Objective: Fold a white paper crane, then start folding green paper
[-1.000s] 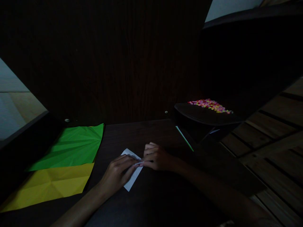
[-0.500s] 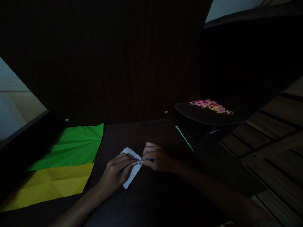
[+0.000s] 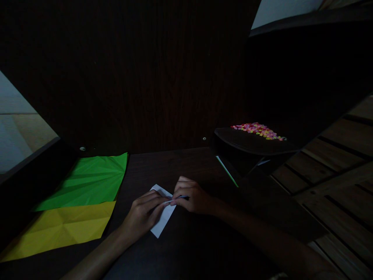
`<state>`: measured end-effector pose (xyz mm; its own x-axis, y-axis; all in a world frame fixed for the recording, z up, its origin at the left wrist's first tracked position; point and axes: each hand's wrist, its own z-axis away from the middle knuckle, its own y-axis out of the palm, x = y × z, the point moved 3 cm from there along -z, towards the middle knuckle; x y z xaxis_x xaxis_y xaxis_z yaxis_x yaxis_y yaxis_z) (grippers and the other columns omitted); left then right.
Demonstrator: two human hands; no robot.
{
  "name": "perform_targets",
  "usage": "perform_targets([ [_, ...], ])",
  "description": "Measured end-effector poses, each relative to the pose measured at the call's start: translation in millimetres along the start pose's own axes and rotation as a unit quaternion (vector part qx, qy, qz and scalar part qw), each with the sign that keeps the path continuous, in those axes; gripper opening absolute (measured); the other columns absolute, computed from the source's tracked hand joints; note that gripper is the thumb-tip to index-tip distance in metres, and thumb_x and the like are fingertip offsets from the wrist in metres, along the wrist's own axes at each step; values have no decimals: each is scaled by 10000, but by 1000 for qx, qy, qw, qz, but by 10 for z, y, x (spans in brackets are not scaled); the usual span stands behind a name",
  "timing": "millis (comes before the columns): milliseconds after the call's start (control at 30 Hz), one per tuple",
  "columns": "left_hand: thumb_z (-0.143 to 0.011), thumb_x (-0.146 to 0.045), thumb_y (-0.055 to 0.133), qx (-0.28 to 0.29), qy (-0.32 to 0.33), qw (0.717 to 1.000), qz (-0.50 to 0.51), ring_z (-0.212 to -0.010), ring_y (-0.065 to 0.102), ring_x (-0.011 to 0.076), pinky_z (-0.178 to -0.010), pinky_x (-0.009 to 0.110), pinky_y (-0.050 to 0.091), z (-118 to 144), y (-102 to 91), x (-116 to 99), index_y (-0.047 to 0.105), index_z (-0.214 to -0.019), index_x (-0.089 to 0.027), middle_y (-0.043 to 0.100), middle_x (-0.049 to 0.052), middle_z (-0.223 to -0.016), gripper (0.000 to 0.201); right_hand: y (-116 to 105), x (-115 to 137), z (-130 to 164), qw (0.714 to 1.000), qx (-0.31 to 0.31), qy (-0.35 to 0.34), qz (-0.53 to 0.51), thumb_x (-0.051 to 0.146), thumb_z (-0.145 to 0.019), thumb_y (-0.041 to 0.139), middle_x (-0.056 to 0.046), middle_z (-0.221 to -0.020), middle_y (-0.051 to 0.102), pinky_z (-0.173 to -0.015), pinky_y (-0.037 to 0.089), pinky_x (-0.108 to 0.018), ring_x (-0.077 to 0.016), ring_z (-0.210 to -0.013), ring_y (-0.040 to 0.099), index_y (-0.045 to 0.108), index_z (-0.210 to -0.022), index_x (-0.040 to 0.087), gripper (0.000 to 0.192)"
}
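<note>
Head view; light poor, so fine detail is lost to us. At lower centre of the frame we find a small, white, four-sided piece of paper (image 3: 163,223), lying slantwise on a dark brown, wood-grained tabletop (image 3: 189,245); the left hand (image 3: 142,213) covers much of it, thumb and fingertips pinching a thin raised edge; the right hand (image 3: 194,197), fingers curled, pinches that same edge just beside the left fingertips, at the paper's right side. Whether the raised edge is a fold or a separate sliver, we cannot tell; we read the step as pressing a narrow fold.

To do it well, we would let the left hand anchor the sheet while the right pinches in short, even lengths along the edge; layers flush before pressing hard; pull kept light, since paper this thin-looking could tear or skew.

At left of the frame, a creased, bright green paper sheet (image 3: 90,181) and a creased yellow paper sheet (image 3: 67,225), well apart from the hands; right of centre, a thin green-and-white strip (image 3: 227,171); farther right, a heap of small, multicoloured pieces (image 3: 260,131) on a dark, curved-edged shelf (image 3: 247,144).
</note>
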<state>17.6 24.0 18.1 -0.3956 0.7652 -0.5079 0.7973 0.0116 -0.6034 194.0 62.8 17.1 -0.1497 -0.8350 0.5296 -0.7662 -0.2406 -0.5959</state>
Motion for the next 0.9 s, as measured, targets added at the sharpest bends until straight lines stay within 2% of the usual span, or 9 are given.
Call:
perform_targets([
  [167, -876, -178, 617, -21, -36, 999, -22, -766, 701, 151, -696, 233, 565, 34, -1, 11, 663, -1088, -197, 737, 41, -909, 218, 9, -6, 4, 999, 16, 14, 31, 219, -856, 675, -21, -685, 600, -635, 413, -286, -157, -698, 523, 669, -698, 160, 168],
  [333, -875, -198, 630, -28, -55, 998, -17, -697, 697, 129, -700, 224, 570, 69, 2, 53, 604, -1156, -204, 724, 4, -826, 282, -10, 19, 4, 997, 26, 11, 67, 267, -869, 660, -16, -679, 589, -656, 404, -296, -158, -693, 511, 647, -715, 161, 188],
  [467, -880, -214, 629, -30, -49, 998, -27, -693, 698, 129, -701, 230, 574, 77, 17, 75, 591, -1182, -196, 724, 12, -834, 304, 33, 59, 21, 990, 54, -15, 132, 296, -918, 591, -51, -819, 642, -728, 395, -328, -183, -797, 524, 656, -860, 155, 166],
  [600, -891, -240, 629, -25, -36, 998, -35, -695, 704, 129, -697, 225, 576, 76, 41, 63, 567, -1227, -189, 737, 13, -829, 345, 73, 55, 39, 984, 50, -44, 165, 257, -941, 542, -46, -753, 619, -680, 358, -322, -180, -752, 500, 644, -796, 147, 208],
  [800, -904, -266, 600, -35, -48, 996, -71, -762, 716, 162, -691, 244, 582, 54, 20, 82, 653, -1108, -188, 745, 48, -919, 225, -26, -11, -8, 986, 13, -13, 165, 204, -929, 541, -24, -705, 614, -669, 344, -313, -166, -710, 499, 619, -741, 167, 207],
  [900, -908, -272, 588, -32, -71, 994, -78, -738, 712, 159, -669, 234, 575, 43, -4, 105, 688, -1041, -194, 745, 38, -885, 184, -75, -35, -31, 987, -4, 0, 161, 190, -914, 558, -19, -709, 629, -675, 340, -318, -167, -699, 494, 613, -732, 173, 191],
])
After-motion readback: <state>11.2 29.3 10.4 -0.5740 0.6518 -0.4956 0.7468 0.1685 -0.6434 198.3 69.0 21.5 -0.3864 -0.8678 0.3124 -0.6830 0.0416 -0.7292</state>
